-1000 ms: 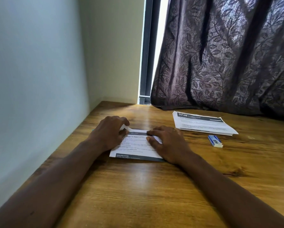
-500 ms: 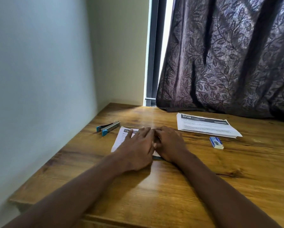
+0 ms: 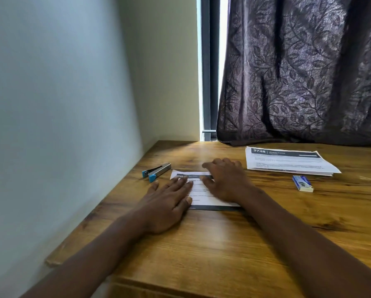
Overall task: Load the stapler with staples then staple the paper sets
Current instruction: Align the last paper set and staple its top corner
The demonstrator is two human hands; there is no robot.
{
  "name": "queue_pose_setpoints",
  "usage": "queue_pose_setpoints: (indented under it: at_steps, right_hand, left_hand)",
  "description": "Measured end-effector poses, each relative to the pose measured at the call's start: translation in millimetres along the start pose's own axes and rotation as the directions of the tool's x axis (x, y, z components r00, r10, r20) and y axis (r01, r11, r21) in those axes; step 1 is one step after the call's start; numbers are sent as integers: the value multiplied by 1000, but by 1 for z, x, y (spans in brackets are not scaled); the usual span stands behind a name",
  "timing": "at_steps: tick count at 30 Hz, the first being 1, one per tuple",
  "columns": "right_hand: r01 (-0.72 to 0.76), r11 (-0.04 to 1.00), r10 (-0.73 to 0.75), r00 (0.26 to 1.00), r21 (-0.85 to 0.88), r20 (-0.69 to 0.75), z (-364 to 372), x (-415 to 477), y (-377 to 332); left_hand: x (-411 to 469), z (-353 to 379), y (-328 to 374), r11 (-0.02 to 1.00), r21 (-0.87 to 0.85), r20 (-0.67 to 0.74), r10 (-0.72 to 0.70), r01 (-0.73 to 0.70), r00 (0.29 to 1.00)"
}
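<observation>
From my feed, both hands are down on the small paper set (image 3: 204, 195) lying near the middle of the wooden counter (image 3: 223, 250). My left hand (image 3: 167, 204) lies flat, palm down, with its fingers straight and together, pressing the sheet's left part; the fingertips reach the dark header band at the far edge. My right hand (image 3: 226, 182) rests palm down on the right part of the same set. Its fingers bend loosely toward the far edge, and it is a bit blurred, so I think it only presses and grips nothing.

The stapler (image 3: 156, 171), grey with blue ends, lies on the counter just beyond the left hand, close to the sheet's far left corner and near the wall. Its two arms are spread apart at the blue end.

A thicker stack of printed papers (image 3: 287, 161) sits to the far right, below the dark patterned curtain (image 3: 298, 72). A small blue and white staple box (image 3: 302, 183) lies just in front of that stack, well apart from both hands.
</observation>
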State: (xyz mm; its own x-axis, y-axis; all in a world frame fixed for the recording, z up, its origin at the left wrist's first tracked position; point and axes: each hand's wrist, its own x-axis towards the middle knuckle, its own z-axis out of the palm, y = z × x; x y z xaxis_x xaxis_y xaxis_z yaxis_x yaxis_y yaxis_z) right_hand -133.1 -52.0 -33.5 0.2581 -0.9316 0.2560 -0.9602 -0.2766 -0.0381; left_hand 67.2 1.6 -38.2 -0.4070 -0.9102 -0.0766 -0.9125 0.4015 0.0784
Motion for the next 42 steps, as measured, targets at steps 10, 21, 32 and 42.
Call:
queue_pose_setpoints:
  at_steps: [10, 21, 32, 42]
  right_hand:
    - [-96, 994, 101, 991, 55, -93, 14, 19, -10]
    - [-3, 979, 42, 982, 204, -186, 19, 20, -7]
    - [22, 973, 25, 980, 229, -200, 24, 23, -2]
    - [42, 973, 6, 979, 229, -206, 24, 27, -4]
  left_hand:
    - [-1, 1, 1, 1000, -27, -15, -2, 2, 1000]
    - [6, -13, -31, 965, -250, -598, -220, 81, 771]
    - [66, -36, -80, 917, -329, -299, -326, 224, 897]
    - [94, -26, -56, 81, -971, -238, -430, -225, 871]
